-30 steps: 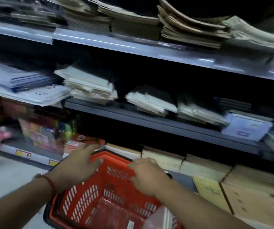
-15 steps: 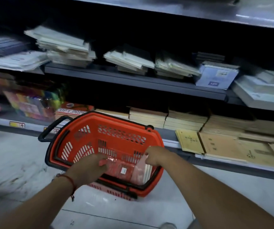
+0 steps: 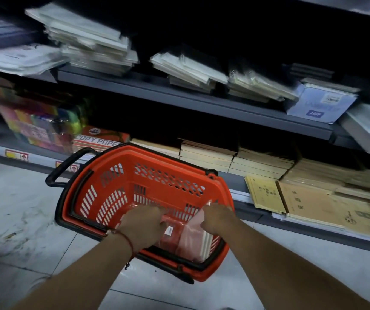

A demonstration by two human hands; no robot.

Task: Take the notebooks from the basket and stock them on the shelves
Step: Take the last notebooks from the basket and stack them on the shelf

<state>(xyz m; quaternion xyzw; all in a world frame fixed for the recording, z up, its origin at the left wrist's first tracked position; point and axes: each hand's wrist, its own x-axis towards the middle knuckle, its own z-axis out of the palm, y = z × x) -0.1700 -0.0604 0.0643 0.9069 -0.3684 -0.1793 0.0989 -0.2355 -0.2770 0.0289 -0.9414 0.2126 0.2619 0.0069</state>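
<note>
Both hands are inside the red basket (image 3: pixel 121 175) on the floor. The left hand (image 3: pixel 142 222) grips the plastic-wrapped notebooks (image 3: pixel 186 236) on their left side, and the right hand (image 3: pixel 216 217) pinches their top right edge. The shelves (image 3: pixel 201 101) stand beyond the hands

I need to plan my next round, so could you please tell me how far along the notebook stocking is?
Early on. Done: nothing from this load visibly shelved. In hand: both hands, left hand and right hand, reach into the red basket onto the wrapped notebooks; their grip is unclear. Left: lifting them onto the shelves.
</note>
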